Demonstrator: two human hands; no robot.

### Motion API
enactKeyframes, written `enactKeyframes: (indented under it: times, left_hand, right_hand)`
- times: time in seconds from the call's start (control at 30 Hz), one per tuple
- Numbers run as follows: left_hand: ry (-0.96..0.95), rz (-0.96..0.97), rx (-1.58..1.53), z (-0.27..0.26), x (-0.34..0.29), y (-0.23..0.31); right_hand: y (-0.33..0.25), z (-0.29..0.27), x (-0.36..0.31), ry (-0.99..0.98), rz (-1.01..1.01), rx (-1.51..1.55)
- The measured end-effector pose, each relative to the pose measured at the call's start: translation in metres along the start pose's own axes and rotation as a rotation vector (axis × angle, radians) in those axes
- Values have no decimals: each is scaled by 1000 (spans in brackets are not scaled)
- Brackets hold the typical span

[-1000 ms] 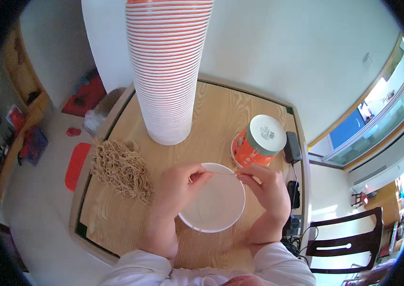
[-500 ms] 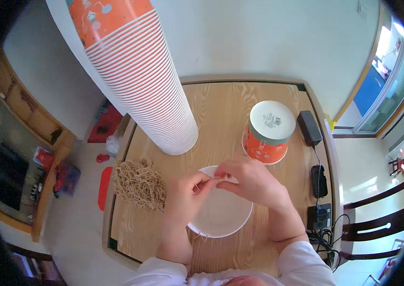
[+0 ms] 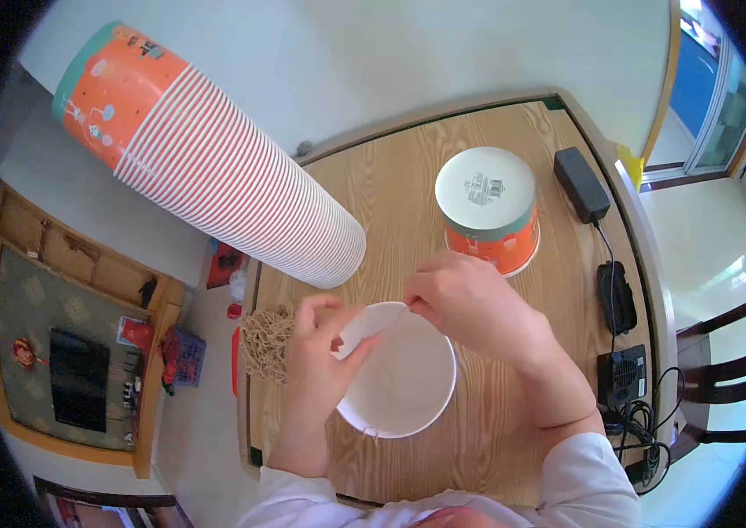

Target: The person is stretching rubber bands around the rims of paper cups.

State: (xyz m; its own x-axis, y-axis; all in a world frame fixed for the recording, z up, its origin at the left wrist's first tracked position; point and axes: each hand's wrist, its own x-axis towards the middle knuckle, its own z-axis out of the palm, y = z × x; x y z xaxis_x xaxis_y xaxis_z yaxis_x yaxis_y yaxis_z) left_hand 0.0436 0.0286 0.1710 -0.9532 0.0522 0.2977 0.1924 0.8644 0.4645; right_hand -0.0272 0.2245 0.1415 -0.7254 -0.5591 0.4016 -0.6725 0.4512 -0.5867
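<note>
A white-lined paper bucket (image 3: 404, 387) stands mouth up on the table in front of me. At its far rim my right hand (image 3: 470, 295) is closed in a pinch on a thin strand of string (image 3: 403, 310), mostly hidden by the fingers. My left hand (image 3: 318, 356) is over the bucket's left rim, thumb and fingers apart, with nothing in it. Short ends of tan string (image 3: 374, 432) stick out at the near rim. Beside my left hand lies a tangled heap of tan string (image 3: 265, 343), partly covered by that hand.
A tall leaning stack of nested orange paper buckets (image 3: 241, 167) rises at the back left. One upside-down orange bucket (image 3: 487, 189) stands at the far right. Along the table's (image 3: 390, 202) right edge are a black power adapter (image 3: 580, 183), a black holder (image 3: 616, 297), another black box (image 3: 622, 374) and coiled cables (image 3: 650, 431).
My hands have parted: the left has let go and opened toward the left, while the right stays pinched at the far rim. The whole view has tilted and shifted.
</note>
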Motion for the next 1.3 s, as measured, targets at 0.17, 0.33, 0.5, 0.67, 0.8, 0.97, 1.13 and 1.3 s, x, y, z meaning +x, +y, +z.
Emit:
enactKeyframes:
  times: [0.17, 0.33, 0.5, 0.67, 0.8, 0.97, 1.13, 1.3]
  left_hand:
    - [-188, 16, -408, 17, 25, -8]
    - [-226, 14, -540, 32, 29, -27]
    - [-349, -65, -711, 32, 26, -26]
    - [-288, -99, -647, 31, 27, -35]
    - [-196, 47, -228, 29, 23, -18]
    - [-141, 330, 22, 32, 20, -27]
    - [-73, 379, 71, 32, 19, -27]
    - [-93, 406, 142, 31, 14, -34]
  right_hand:
    - [-5, 12, 4, -54, -87, 11]
    - [-6, 5, 6, -5, -17, 95]
    - [-9, 2, 7, -44, -13, 238]
    - [-4, 3, 10, -71, -10, 121]
    - [6, 3, 3, -84, 33, -44]
    - [4, 2, 6, -410, 154, -164]
    - [3, 11, 3, -320, 106, -152]
    - [0, 21, 8, -335, 108, -145]
